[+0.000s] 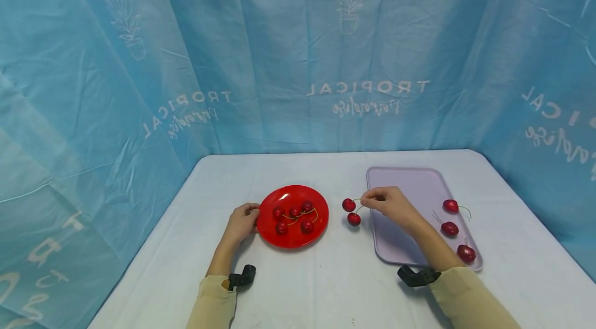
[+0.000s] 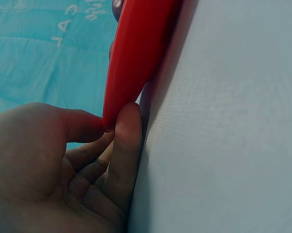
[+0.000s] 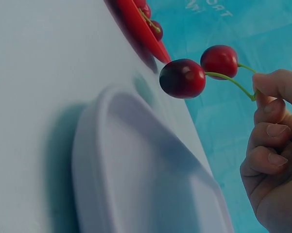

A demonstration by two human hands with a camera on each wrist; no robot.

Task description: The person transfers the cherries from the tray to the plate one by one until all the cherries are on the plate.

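My left hand (image 1: 242, 223) pinches the left rim of a red plate (image 1: 292, 241), thumb on top and fingers beneath the edge, as the left wrist view shows. Several cherries (image 1: 307, 225) with green stems lie on that plate. Between plate and tray, my right hand (image 1: 390, 206) pinches a pair of cherries (image 3: 182, 78) by their joined green stems. Both fruits hang in the air past the left edge of the lilac tray (image 1: 396, 246). On the tray's right side lie a cherry (image 1: 450, 206) at the back, another cherry (image 1: 449, 229) and a darker cherry (image 1: 466, 253) nearest me.
A white cloth (image 1: 316, 287) covers the table. Blue printed curtains (image 1: 288, 60) stand behind it and along both sides. Each wrist wears a black camera mount, such as the left mount (image 1: 243, 276).
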